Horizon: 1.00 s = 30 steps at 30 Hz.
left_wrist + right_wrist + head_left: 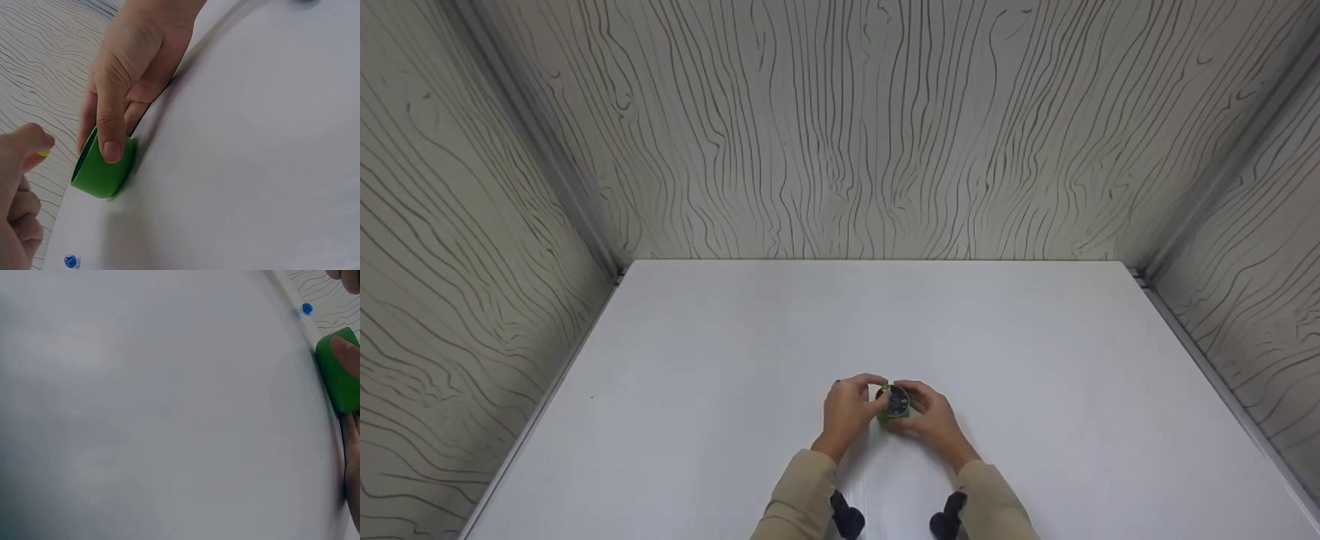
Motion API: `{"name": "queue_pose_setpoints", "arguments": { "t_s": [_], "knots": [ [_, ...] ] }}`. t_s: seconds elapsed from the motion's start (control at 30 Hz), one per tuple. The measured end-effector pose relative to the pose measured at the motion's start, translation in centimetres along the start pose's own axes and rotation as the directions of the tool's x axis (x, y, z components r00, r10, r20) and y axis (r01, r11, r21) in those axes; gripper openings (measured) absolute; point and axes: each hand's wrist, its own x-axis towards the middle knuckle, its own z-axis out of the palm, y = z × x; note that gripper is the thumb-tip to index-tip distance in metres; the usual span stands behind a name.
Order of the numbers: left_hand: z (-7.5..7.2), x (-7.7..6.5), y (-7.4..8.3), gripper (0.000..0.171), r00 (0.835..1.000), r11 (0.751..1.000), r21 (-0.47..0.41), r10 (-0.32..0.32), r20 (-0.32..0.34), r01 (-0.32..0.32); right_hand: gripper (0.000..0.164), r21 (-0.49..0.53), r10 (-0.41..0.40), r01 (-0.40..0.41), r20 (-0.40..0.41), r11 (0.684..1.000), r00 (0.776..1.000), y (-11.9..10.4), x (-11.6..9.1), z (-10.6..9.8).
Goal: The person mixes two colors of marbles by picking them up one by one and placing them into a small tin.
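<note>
A green cup stands on the white table, its open mouth upward. My right hand grips it from the right, thumb on the near side and fingers behind. Inside the cup, seen from above, are dark contents with bright specks, too small to make out. At the cup's left rim my left hand pinches a small yellow ball between thumb and index finger; most of it is hidden. A blue glass marble lies on the table beyond the cup, apart from both hands.
The white table reaches back to a wood-grain patterned wall, with similar panels at left and right. Black devices are strapped at both wrists, over beige sleeves.
</note>
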Motion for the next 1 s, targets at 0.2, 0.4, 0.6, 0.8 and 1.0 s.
{"name": "queue_pose_setpoints", "arguments": {
  "t_s": [0.2,0.4,0.6,0.8,1.0],
  "knots": [
    [0.17,0.09,-0.17,0.020,1.000,1.000,0.008,-0.007,0.022,0.006,0.063,0.017,0.008,-0.008,0.002,1.000,1.000,0.04,-0.07,0.01],
    [0.25,-0.06,-0.27,0.020,0.999,1.000,-0.001,0.006,0.035,-0.006,0.061,0.021,0.010,-0.010,0.003,1.000,1.000,0.00,0.01,0.00],
    [0.25,-0.05,-0.27,0.021,0.999,1.000,-0.010,0.013,0.044,-0.013,0.060,0.018,0.002,-0.002,-0.004,1.000,1.000,0.09,0.06,0.05],
    [0.41,0.17,-0.22,0.021,0.998,1.000,-0.001,-0.008,0.067,0.008,0.060,0.007,0.010,-0.010,-0.015,1.000,1.000,-0.08,-0.05,0.12],
    [0.66,0.14,-0.17,0.020,0.997,1.000,0.023,-0.006,0.071,0.004,0.059,0.014,0.019,-0.019,-0.023,1.000,1.000,-0.16,-0.18,0.16]
  ]
}}
